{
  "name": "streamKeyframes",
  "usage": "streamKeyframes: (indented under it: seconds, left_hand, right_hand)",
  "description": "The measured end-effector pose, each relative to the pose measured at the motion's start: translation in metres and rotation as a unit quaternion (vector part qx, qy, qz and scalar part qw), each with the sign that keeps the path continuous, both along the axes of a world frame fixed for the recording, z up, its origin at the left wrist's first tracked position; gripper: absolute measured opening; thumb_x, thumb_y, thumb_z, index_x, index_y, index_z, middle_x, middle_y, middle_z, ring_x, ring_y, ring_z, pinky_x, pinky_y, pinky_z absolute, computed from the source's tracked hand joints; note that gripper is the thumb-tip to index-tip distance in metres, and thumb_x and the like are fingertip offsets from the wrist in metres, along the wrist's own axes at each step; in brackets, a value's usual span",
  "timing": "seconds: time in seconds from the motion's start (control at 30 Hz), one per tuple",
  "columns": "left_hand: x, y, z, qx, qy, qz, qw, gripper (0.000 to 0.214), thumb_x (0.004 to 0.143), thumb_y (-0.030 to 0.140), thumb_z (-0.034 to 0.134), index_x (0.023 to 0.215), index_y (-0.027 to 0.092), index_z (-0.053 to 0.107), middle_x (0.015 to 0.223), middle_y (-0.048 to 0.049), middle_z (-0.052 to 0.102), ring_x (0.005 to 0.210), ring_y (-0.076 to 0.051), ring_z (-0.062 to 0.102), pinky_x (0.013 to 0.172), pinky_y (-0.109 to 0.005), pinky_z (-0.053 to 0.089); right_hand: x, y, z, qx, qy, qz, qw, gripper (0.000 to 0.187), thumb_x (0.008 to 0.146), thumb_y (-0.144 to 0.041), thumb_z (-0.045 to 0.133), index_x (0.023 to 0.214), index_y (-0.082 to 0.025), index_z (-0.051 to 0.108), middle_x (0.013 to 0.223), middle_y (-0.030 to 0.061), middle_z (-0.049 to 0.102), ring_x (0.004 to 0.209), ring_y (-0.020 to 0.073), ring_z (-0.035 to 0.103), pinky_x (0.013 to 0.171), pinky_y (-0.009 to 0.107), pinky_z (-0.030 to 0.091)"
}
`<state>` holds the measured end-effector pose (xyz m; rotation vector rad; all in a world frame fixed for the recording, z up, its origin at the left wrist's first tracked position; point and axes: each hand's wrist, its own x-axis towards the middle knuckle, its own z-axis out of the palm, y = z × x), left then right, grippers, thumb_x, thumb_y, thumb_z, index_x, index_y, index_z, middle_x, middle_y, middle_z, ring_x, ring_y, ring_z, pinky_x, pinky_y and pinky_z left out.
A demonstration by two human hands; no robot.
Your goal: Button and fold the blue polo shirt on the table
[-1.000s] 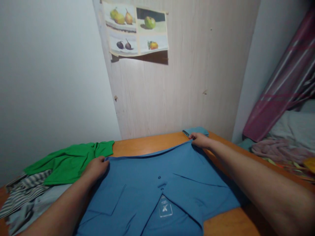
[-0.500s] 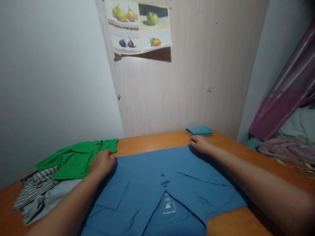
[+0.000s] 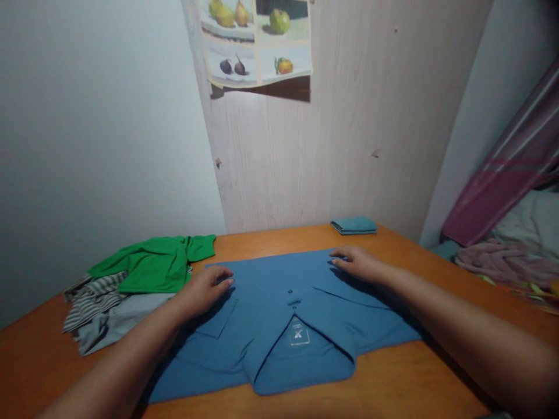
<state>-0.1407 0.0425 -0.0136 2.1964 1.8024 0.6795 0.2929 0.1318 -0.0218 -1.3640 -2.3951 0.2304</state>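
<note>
A blue polo shirt (image 3: 271,326) lies spread front up across the table, its collar toward me and its far edge straight. A pale printed mark shows inside the neck, and two buttons run above the V of the collar. My left hand (image 3: 208,289) rests over the shirt's far left corner with fingers apart. Over the far right corner is my right hand (image 3: 354,263), its fingers stretched out and loose. Neither hand grips the fabric. Part of each sleeve is hidden under my forearms.
On the left, a green T-shirt (image 3: 157,265) lies over striped and grey clothes (image 3: 117,317). A folded teal cloth (image 3: 354,225) sits at the back of the orange wooden table (image 3: 393,384). A wall stands behind; a pink curtain (image 3: 493,174) and bedding (image 3: 506,262) are at the right.
Both hands have opened and let go of the shirt's far corners. My left hand has shifted right, over the fabric. The view has tilted down, showing the whole collar.
</note>
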Motion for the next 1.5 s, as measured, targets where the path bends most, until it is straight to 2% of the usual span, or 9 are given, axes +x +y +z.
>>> streamKeyframes:
  seconds: [0.13,0.3,0.47,0.53,0.67,0.87,1.07,1.27,1.5]
  left_hand:
    - [0.028,-0.038,0.009,-0.038,-0.034,-0.059,0.997,0.032,0.084,0.047,0.052,0.094,0.021,0.069,0.098,-0.0053,0.072,0.092,-0.022,0.064,0.085,-0.032,0.049]
    - [0.047,-0.081,0.014,-0.074,-0.052,-0.110,0.990,0.025,0.084,0.037,0.052,0.096,0.022,0.068,0.093,-0.0026,0.071,0.087,-0.019,0.063,0.079,-0.029,0.049]
    - [0.055,-0.114,0.014,-0.106,-0.041,-0.128,0.985,0.036,0.077,0.026,0.056,0.112,0.026,0.063,0.113,-0.0017,0.068,0.104,-0.020,0.061,0.094,-0.032,0.047]
    - [0.057,-0.123,0.010,-0.113,-0.032,-0.127,0.985,0.046,0.075,0.026,0.059,0.122,0.028,0.060,0.124,-0.0024,0.065,0.112,-0.022,0.058,0.101,-0.035,0.044]
    - [0.062,-0.131,0.001,-0.075,0.004,-0.139,0.987,0.058,0.076,0.028,0.062,0.134,0.033,0.054,0.136,-0.0032,0.058,0.124,-0.026,0.051,0.110,-0.040,0.037]
    - [0.074,-0.136,0.005,-0.039,0.084,-0.150,0.984,0.049,0.080,0.029,0.060,0.129,0.035,0.058,0.123,-0.0051,0.063,0.116,-0.027,0.055,0.103,-0.041,0.040]
    - [0.079,-0.138,0.010,-0.032,0.069,-0.149,0.986,0.038,0.084,0.029,0.057,0.121,0.031,0.063,0.112,-0.0054,0.067,0.106,-0.024,0.058,0.096,-0.036,0.043]
    - [0.076,-0.124,0.012,-0.006,0.030,-0.147,0.989,0.030,0.091,0.035,0.048,0.115,0.029,0.066,0.107,-0.0054,0.069,0.101,-0.023,0.061,0.091,-0.033,0.045]
    - [0.079,-0.092,0.037,0.063,0.041,-0.080,0.994,0.029,0.091,0.036,0.049,0.112,0.026,0.068,0.111,-0.0053,0.070,0.104,-0.023,0.061,0.093,-0.032,0.044]
  right_hand:
    - [-0.009,-0.044,0.008,-0.016,0.053,0.048,0.997,0.032,0.089,-0.034,0.055,0.114,-0.020,0.070,0.116,0.0091,0.070,0.105,0.0244,0.063,0.094,0.036,0.048]
    - [-0.010,-0.095,0.014,-0.027,0.053,0.091,0.994,0.029,0.087,-0.028,0.056,0.112,-0.021,0.070,0.109,0.0082,0.071,0.098,0.0223,0.064,0.090,0.035,0.049]
    - [-0.003,-0.142,0.016,-0.032,0.015,0.153,0.988,0.045,0.082,-0.017,0.055,0.125,-0.025,0.064,0.119,0.0074,0.066,0.109,0.0220,0.061,0.097,0.036,0.046]
    - [-0.001,-0.158,0.014,-0.038,0.003,0.155,0.987,0.054,0.080,-0.018,0.058,0.134,-0.028,0.058,0.128,0.0071,0.062,0.117,0.0234,0.057,0.102,0.038,0.043]
    - [-0.005,-0.179,0.008,-0.032,-0.017,0.130,0.991,0.062,0.082,-0.024,0.060,0.142,-0.034,0.048,0.137,0.0055,0.057,0.126,0.0252,0.050,0.106,0.043,0.039]
    - [-0.015,-0.184,0.000,0.019,-0.045,0.120,0.992,0.053,0.085,-0.024,0.057,0.138,-0.031,0.054,0.126,0.0078,0.064,0.114,0.0268,0.057,0.101,0.045,0.040]
    - [-0.020,-0.180,0.002,0.034,-0.036,0.117,0.992,0.038,0.088,-0.023,0.053,0.123,-0.027,0.065,0.111,0.0085,0.070,0.103,0.0247,0.061,0.094,0.040,0.043]
    - [-0.024,-0.163,0.020,0.036,0.006,0.098,0.995,0.032,0.090,-0.023,0.050,0.115,-0.025,0.068,0.109,0.0068,0.072,0.098,0.0226,0.064,0.090,0.034,0.045]
    - [-0.036,-0.120,0.042,0.055,0.048,0.018,0.997,0.028,0.088,-0.025,0.052,0.108,-0.027,0.071,0.099,0.0035,0.074,0.091,0.0207,0.065,0.079,0.028,0.047]
